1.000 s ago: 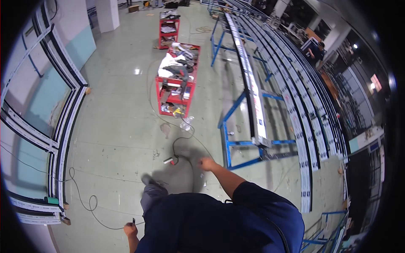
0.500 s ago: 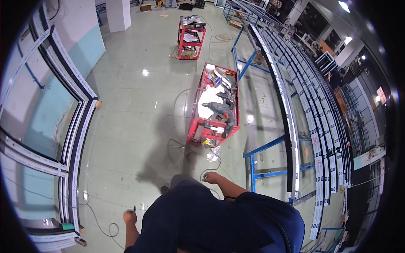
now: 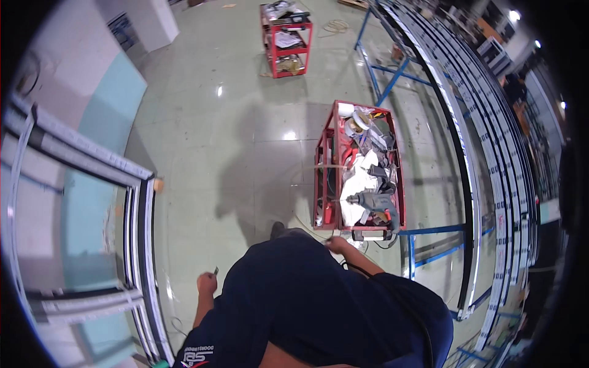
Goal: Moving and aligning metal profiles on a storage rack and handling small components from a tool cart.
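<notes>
My left hand (image 3: 207, 283) is closed, low at the left of my body. A small dark, thin piece (image 3: 216, 270) sticks up out of its fingers; its kind is too small to tell. My right hand (image 3: 335, 245) hangs just short of the near end of a red tool trolley (image 3: 316, 184), fingers curled. What they hold, if anything, does not show. On the trolley's top lie a grey-black power drill (image 3: 375, 201), a crumpled white sheet (image 3: 353, 184), a tape roll (image 3: 361, 120) and several loose tools.
To the left, a large black-and-white framed window unit (image 3: 146, 214) leans by the wall. On the right, long wrapped profiles (image 3: 478, 110) rest on blue metal stands (image 3: 435, 230). Another red trolley (image 3: 288, 52) stands farther ahead. A hose (image 3: 336, 26) lies coiled on the floor.
I have moved forward, so the near trolley is closer and farther right. The window unit's lower part has slid down in view. Both hands stay curled; the left still holds its small piece.
</notes>
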Tool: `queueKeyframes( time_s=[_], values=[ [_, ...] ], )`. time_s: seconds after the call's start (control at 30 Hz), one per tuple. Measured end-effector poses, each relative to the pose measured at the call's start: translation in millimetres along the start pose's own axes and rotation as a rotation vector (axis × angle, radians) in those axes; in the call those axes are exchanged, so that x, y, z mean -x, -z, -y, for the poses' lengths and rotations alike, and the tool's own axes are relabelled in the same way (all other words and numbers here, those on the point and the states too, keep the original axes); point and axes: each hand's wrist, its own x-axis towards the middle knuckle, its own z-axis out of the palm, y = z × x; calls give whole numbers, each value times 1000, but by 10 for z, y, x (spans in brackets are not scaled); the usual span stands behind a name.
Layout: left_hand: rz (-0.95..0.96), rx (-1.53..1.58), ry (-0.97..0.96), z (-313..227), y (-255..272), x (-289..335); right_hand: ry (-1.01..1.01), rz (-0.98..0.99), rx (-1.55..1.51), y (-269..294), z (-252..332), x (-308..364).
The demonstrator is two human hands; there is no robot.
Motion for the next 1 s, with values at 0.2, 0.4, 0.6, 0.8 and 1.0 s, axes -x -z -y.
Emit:
queueKeyframes(
  time_s=[0.2,0.4,0.6,0.8,1.0],
  values=[
    [-33,32,-96,30,181,-1350,344,-174,-103,1684,1516,-1075],
    [-11,73,-52,-843,508,-3028,458,-267,-182,3277,2707,-2253],
    [109,-221,-126,-2812,1408,-5534,154,-195,-88,3925,2071,-3406],
    [-3,-9,-449,-5467,2541,-7475,-133,-367,-379,4696,1333,-3537],
    [46,287,-643,-8520,2915,-8324,-290,-522,-1144,5467,1193,-3585]
  ],
)
